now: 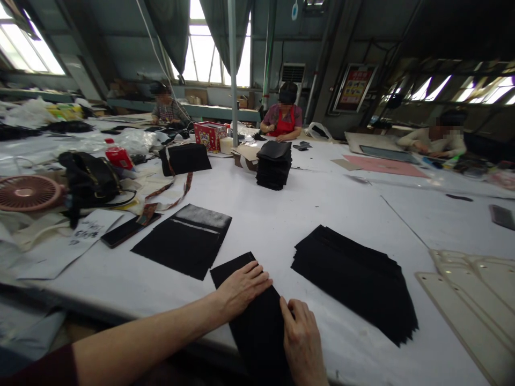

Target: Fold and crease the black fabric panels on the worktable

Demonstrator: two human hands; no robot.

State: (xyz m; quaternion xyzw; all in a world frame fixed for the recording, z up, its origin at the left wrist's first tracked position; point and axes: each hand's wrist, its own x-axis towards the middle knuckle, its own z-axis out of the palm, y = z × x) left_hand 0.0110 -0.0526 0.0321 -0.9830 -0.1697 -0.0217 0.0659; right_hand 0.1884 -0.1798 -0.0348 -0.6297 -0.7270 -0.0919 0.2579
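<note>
A folded black fabric piece (257,327) lies at the table's front edge, its near end reaching past the edge. My left hand (243,289) rests flat on its upper part, fingertips at its right edge. My right hand (301,335) has its fingers curled, thumb and forefinger pinching the right edge lower down. To the left lies a flat black piece (181,241) with a pale strip across it and a greyish upper end. A fanned stack of black pieces (354,279) spreads to the right.
Farther back stands a stack of black pieces (274,166). At left are a phone (129,230), a paper sheet (80,241), a black bag (90,177) and a pink fan (30,193). Beige templates (462,300) lie at right. Several people sit across the table (322,193).
</note>
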